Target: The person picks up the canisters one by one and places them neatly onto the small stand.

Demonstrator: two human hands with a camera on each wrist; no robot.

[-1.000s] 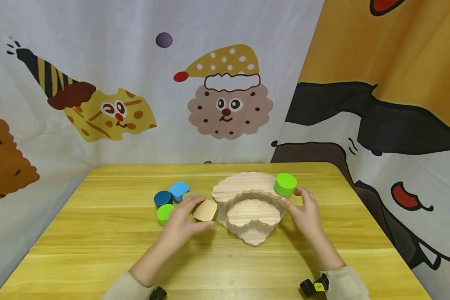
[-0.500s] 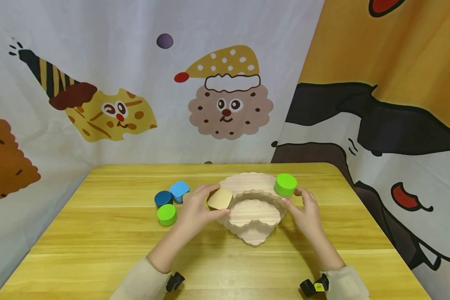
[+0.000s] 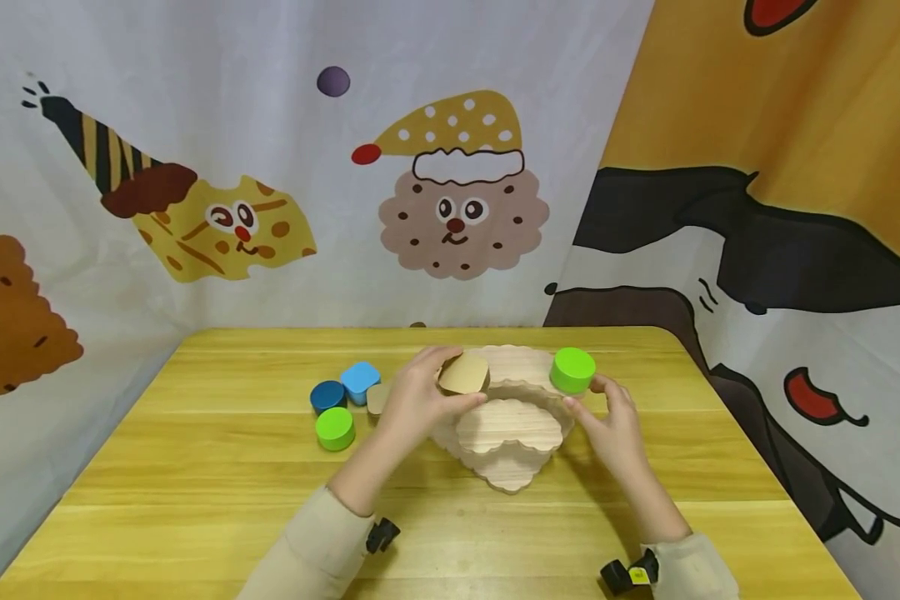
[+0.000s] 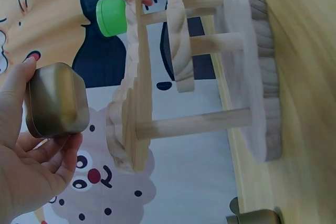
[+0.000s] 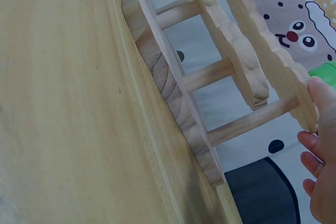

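Note:
My left hand (image 3: 414, 398) holds a small gold tin (image 3: 465, 373) between thumb and fingers. In the left wrist view the tin (image 4: 58, 100) is in the air, apart from the top tier of a wooden tiered stand (image 4: 139, 77). That stand (image 3: 508, 425) has scalloped boards joined by round dowels. My right hand (image 3: 615, 421) grips the right end of its top tier; in the right wrist view the thumb and fingers lie on either side of the board's end (image 5: 302, 103). A round green tin (image 3: 572, 371) sits on that end of the tier.
Left of the stand, on the wooden table (image 3: 195, 500), are a dark blue round tin (image 3: 328, 397), a light blue tin (image 3: 360, 381) and another green tin (image 3: 335, 428). A second gold tin (image 3: 375, 402) is partly behind my left hand. A printed curtain (image 3: 270, 100) hangs behind the table.
My left hand has lifted the gold tin rightward and away from me, from beside the stand to the left part of its top tier. The right hand has stayed at the stand.

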